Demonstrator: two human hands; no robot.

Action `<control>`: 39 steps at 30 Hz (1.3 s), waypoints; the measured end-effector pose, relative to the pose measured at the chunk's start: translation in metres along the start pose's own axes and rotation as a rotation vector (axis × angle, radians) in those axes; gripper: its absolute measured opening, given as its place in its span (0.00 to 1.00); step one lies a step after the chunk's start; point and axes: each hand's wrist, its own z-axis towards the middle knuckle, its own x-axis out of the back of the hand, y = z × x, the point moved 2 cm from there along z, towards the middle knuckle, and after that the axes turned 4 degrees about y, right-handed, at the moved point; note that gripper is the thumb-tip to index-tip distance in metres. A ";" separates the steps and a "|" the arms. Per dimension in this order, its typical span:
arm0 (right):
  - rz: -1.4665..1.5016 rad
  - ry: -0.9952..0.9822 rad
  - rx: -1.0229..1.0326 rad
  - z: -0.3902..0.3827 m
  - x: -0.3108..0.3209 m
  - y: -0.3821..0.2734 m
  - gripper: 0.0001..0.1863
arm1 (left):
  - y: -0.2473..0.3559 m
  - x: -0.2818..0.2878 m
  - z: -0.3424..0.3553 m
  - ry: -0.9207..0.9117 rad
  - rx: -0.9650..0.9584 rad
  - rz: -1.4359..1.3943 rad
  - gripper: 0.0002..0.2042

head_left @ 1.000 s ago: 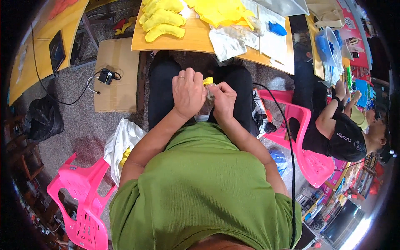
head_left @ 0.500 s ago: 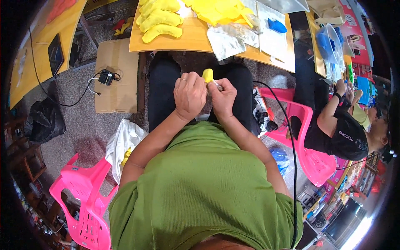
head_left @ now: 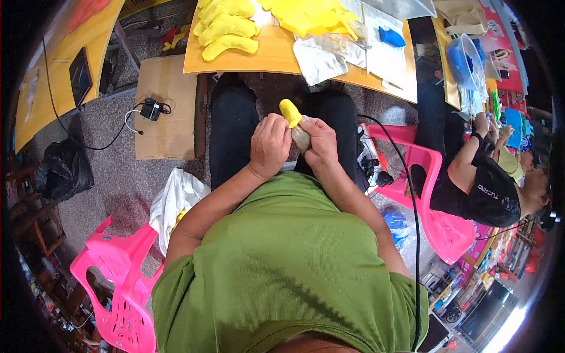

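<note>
Over my lap, my left hand (head_left: 268,143) has its fingers closed at the left edge of a small yellow fabric piece (head_left: 289,110), which covers the tip of a greyish, soft-looking object (head_left: 301,139). My right hand (head_left: 322,142) grips that grey object from the right, thumb near the yellow piece's lower rim. On the wooden table (head_left: 259,66) ahead lie several curved, stuffed yellow pieces (head_left: 229,46), a pile of flat yellow fabric (head_left: 300,15), pale translucent sheets (head_left: 318,62) and a small blue item (head_left: 391,36).
At right, a co-worker in black (head_left: 485,194) sits on a pink chair (head_left: 447,238) beside another table with a tub. Another pink chair (head_left: 118,288) and white sack (head_left: 176,194) are behind left. Cardboard (head_left: 165,135) with a black adapter lies left; a cable (head_left: 412,206) hangs right.
The yellow piece now tilts up-left and more of the grey object shows between my hands. My left hand has shifted slightly right and its fingers have moved along the piece.
</note>
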 end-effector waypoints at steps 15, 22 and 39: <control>-0.992 -0.316 1.113 -0.046 -0.024 -0.025 0.15 | -0.018 0.000 -0.006 -0.012 0.585 -0.892 0.01; -1.126 -0.363 0.913 -0.068 -0.034 -0.040 0.15 | -0.021 0.007 -0.003 -0.028 0.825 -1.361 0.02; -0.845 -0.332 1.022 -0.046 -0.024 -0.041 0.07 | -0.012 0.008 -0.004 -0.105 0.897 -1.409 0.03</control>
